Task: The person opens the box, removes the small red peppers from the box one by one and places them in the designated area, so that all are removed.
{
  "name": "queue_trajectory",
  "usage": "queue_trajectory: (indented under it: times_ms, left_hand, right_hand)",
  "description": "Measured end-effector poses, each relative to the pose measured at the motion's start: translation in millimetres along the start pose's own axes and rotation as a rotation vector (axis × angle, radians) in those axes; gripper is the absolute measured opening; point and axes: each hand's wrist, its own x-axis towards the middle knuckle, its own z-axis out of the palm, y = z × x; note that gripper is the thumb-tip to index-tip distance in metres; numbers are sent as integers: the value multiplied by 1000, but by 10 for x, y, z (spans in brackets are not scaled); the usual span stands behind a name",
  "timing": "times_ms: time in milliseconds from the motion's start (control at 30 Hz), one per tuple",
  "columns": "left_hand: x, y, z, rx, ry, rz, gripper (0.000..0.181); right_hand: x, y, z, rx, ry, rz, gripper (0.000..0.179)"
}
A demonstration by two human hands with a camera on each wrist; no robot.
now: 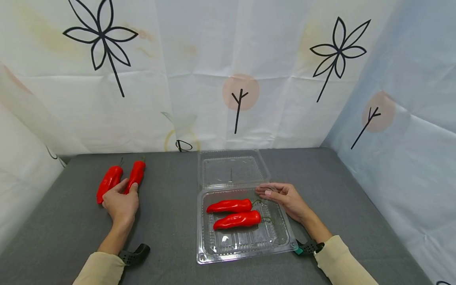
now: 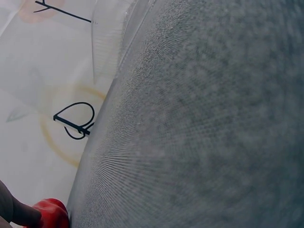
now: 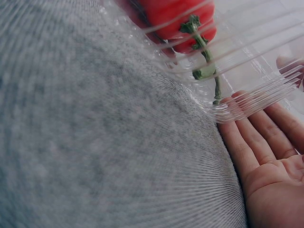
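At the left, my left hand (image 1: 122, 202) pinches a long red pepper (image 1: 137, 173) between thumb and fingers. Beside it lies another red pepper (image 1: 109, 183), close to the fingers. In the left wrist view the thumb presses against the held red pepper (image 2: 52, 214) at the lower left corner. My right hand (image 1: 285, 198) touches the right side of a clear plastic clamshell box (image 1: 213, 253), its fingers straight along the wall and the thumb near the rim. Two red peppers, an upper one (image 1: 229, 206) and a lower one (image 1: 237, 220), lie inside with stems pointing right.
The box's clear lid (image 1: 233, 168) lies folded back toward the rear wall. Grey cloth covers the table (image 1: 171, 225). White printed sheets (image 1: 206, 79) hang behind it and along both sides.
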Motion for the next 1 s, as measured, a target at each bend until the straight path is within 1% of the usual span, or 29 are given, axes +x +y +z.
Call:
queue_trajectory:
  times_ms: [233, 700, 833, 1000]
  left_hand:
    - [-5, -16, 13, -24, 17, 8, 41]
    - [-20, -31, 13, -15, 5, 0, 46]
    - [-20, -35, 21, -12, 6, 0, 44]
    - [-20, -48, 22, -13, 19, 28, 39]
  right_hand:
    - [3, 6, -2, 6, -2, -1, 41]
    - [3, 23, -13, 4, -4, 0, 41]
    - [3, 26, -15, 9, -6, -2, 41]
    - [2, 21, -14, 14, -7, -5, 41]
